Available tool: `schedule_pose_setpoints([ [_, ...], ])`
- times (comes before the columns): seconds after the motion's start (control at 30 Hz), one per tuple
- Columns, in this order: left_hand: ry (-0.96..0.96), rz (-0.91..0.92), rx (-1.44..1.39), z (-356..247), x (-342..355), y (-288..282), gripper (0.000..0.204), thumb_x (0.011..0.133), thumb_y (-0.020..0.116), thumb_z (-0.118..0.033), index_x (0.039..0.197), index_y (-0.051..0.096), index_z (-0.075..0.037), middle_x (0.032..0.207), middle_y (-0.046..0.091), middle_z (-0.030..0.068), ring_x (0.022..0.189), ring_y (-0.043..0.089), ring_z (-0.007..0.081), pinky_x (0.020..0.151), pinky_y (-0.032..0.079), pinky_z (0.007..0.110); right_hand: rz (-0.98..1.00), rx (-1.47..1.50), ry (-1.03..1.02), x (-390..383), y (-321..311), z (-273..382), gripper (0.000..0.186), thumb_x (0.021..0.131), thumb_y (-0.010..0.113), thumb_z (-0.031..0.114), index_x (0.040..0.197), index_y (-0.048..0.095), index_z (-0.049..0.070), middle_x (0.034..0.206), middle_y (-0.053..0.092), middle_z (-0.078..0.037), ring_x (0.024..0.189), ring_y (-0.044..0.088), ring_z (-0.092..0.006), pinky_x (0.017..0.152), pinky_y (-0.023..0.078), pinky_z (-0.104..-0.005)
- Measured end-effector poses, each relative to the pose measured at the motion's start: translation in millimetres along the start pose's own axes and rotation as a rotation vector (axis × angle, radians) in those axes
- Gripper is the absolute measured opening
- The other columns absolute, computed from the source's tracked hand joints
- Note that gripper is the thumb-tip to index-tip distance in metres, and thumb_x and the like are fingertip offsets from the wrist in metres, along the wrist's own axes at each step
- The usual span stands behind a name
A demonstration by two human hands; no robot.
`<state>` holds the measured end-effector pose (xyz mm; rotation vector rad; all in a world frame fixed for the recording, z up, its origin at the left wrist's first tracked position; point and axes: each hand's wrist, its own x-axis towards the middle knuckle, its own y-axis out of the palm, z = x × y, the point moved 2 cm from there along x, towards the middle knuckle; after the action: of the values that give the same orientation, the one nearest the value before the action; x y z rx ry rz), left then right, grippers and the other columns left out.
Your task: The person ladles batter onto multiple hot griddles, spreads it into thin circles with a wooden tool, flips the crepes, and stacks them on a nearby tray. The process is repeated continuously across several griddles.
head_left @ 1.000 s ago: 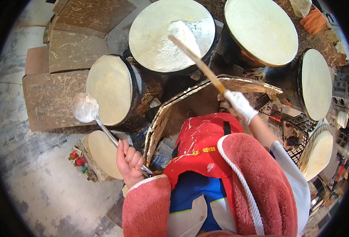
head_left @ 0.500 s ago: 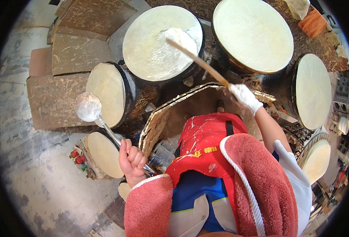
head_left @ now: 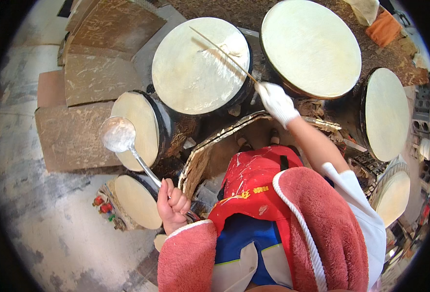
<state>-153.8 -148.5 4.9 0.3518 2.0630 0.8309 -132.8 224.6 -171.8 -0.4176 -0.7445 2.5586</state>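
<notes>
My bare left hand point(head_left: 174, 205) is closed around the handle of a metal ladle point(head_left: 119, 133), whose whitish, coated bowl is raised above a pale round disc point(head_left: 137, 130). In a white glove, my right hand point(head_left: 276, 102) grips one end of a flat wooden stick point(head_left: 224, 53), seen nearly edge-on. The stick reaches up and left across a large cream round surface point(head_left: 185, 73) on a dark drum-like body. A small patch of wet white paste point(head_left: 232, 47) shows there behind the stick. Whether the stick touches the surface I cannot tell.
Around me stand more pale-topped drum-like bodies, among them a large one point(head_left: 312, 48) and one at right point(head_left: 387, 114). A curved, crusted board edge point(head_left: 210, 138) lies before my legs. Brown boards point(head_left: 73, 134) are at left; red valves point(head_left: 103, 207) sit low left.
The wooden stick has turned from broad side to edge-on, and my right hand has moved up and left. The white paste mound is now a smaller patch on a smoother surface. My left hand still holds the ladle.
</notes>
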Motion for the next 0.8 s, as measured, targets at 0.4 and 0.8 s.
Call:
schedule_pose_setpoints([
  [0.4,-0.270,0.060,0.143,-50,73,-26,0.036,0.105,0.036,-0.034,0.074,0.038,-0.017,0.047,0.021,-0.0071,0.034,0.016,0.0054,0.031,0.020,0.024,0.014,0.047,0.205,-33,63,60,0.043,0.097,0.041,0.039,0.114,0.062,0.005,0.105,0.064,-0.024,0.102,0.060,-0.0411,0.089,0.047,-0.0450],
  [0.8,-0.735,0.230,-0.136,-48,161,-18,0.036,0.104,0.041,-0.035,0.074,0.041,-0.015,0.051,0.025,-0.0076,0.037,0.021,0.0048,0.033,0.025,0.023,-0.171,-0.007,0.383,-43,85,75,0.041,0.097,0.048,0.037,0.115,0.063,0.003,0.107,0.065,-0.025,0.105,0.060,-0.0409,0.091,0.047,-0.0447],
])
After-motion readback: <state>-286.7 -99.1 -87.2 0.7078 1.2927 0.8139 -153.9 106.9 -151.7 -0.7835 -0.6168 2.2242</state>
